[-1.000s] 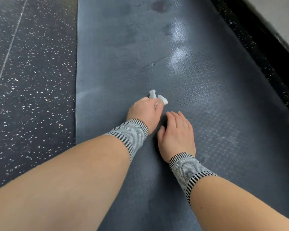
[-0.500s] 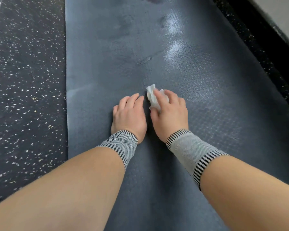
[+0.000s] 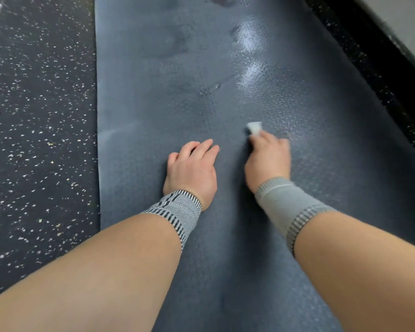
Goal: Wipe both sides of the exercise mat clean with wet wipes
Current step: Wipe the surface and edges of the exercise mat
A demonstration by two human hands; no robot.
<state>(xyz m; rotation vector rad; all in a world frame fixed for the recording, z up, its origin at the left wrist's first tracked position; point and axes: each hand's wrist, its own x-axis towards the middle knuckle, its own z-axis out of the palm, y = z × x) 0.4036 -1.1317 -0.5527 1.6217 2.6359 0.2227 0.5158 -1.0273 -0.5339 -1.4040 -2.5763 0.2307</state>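
A dark blue-grey exercise mat [image 3: 153, 92] lies flat on the floor and runs away from me. Wet, shiny patches show on its far right part. My left hand [image 3: 192, 168] rests on the mat with its fingers spread and straight. To its right, my right hand [image 3: 268, 159] presses a small white wet wipe [image 3: 255, 127] against the mat, fingers curled over it. Only the wipe's front corner shows beyond the fingers. The right hand is blurred with motion. Both wrists wear grey striped bands.
Black rubber floor [image 3: 38, 116] with white speckles lies left of the mat. A strip of the same floor and a dark baseboard [image 3: 381, 56] run along the mat's right side, below a pale wall.
The wipe passed from my left hand to my right. The right hand has slid it to the right across the mat, away from the left hand, which now lies flat.
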